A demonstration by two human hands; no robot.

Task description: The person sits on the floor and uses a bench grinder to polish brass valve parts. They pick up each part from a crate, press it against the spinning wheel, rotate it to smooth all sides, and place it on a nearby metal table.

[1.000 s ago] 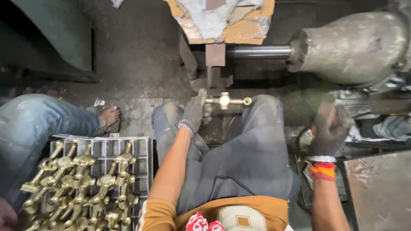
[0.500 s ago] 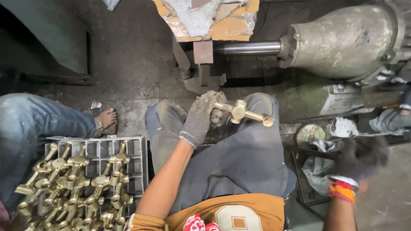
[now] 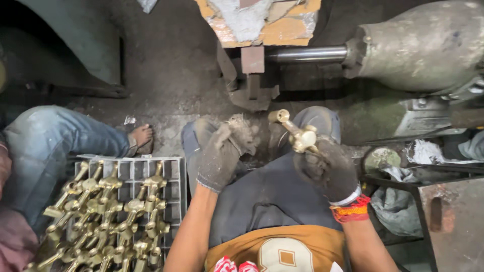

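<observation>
My right hand (image 3: 327,168), in a dirty grey glove, grips a brass tap fitting (image 3: 296,132) by its lower end, holding it tilted above my right knee. My left hand (image 3: 222,153), also gloved, rests over my left knee with the fingers loosely curled and nothing visibly in it. It sits just left of the fitting, not touching it. Ahead of my knees stands a machine with a steel shaft (image 3: 305,53) and a clamp block (image 3: 252,60).
A grey plastic crate (image 3: 166,174) at my left holds several brass fittings (image 3: 106,211). Another person's jeans-clad leg (image 3: 55,146) and sandalled foot (image 3: 141,137) lie beside it. A large motor housing (image 3: 428,45) sits at upper right; rags (image 3: 403,201) and a metal plate (image 3: 451,221) at right.
The brass fitting passed from my left hand to my right hand, which came in from the right side. My left hand let go and drew back over the left knee.
</observation>
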